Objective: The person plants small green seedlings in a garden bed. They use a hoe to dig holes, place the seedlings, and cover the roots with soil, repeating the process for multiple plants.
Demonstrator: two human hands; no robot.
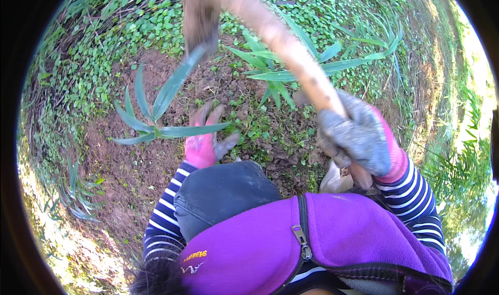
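Observation:
My right hand [358, 136], in a grey glove with a pink cuff, is closed around the wooden handle of a hoe [291, 48]. The handle slants up and left, and the tool's head is raised over the soil, blurred by motion. Lower down, my left hand [210, 133], in a pink and dirt-greyed glove, reaches toward the ground with fingers and thumb apart. I see nothing in it. A small long-leaved plant [153, 126] stands beside it, one leaf crossing in front of the glove. Loose brown soil [218, 89] shows beyond the fingers.
Another long-leaved plant [280, 68] grows behind the hoe handle, with more blades farther right. Low green ground cover [130, 29] spreads across the far side. A grassy clump [78, 193] stands at the left. My bent knee [223, 193] is close to my left wrist.

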